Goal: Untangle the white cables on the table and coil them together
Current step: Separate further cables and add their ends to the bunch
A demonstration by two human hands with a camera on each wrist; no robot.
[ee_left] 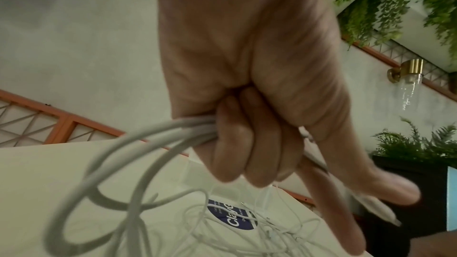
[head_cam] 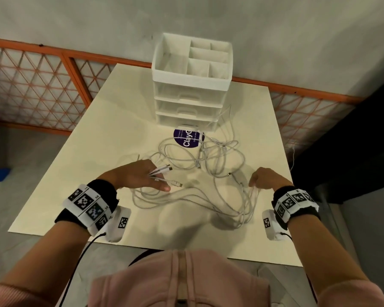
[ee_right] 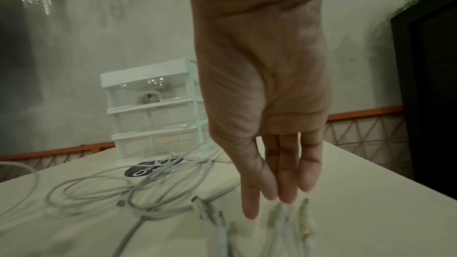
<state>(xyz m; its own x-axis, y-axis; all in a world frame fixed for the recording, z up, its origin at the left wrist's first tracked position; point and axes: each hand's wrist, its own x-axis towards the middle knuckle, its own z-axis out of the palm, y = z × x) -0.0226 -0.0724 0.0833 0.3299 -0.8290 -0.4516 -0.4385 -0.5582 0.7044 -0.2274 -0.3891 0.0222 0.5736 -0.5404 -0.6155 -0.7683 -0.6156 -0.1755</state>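
Several white cables (head_cam: 200, 156) lie tangled on the cream table (head_cam: 98, 151), with loops trailing toward the near edge (head_cam: 186, 198). My left hand (head_cam: 142, 176) grips a bundle of these cables; their plugs (head_cam: 164, 168) stick out past the fingers. In the left wrist view three fingers (ee_left: 247, 144) curl round the cable strands (ee_left: 160, 134) while forefinger and thumb point out along a plug (ee_left: 371, 208). My right hand (head_cam: 264, 178) hangs at the right, its straight fingers (ee_right: 279, 173) pointing down just over several blurred cable ends (ee_right: 279, 220) on the table.
A white drawer organizer (head_cam: 191, 80) with an open compartment top stands at the table's far side. A round purple sticker (head_cam: 186, 138) lies in front of it, partly under cables. An orange lattice railing (head_cam: 42, 85) runs behind; a dark cabinet (head_cam: 353, 151) stands right.
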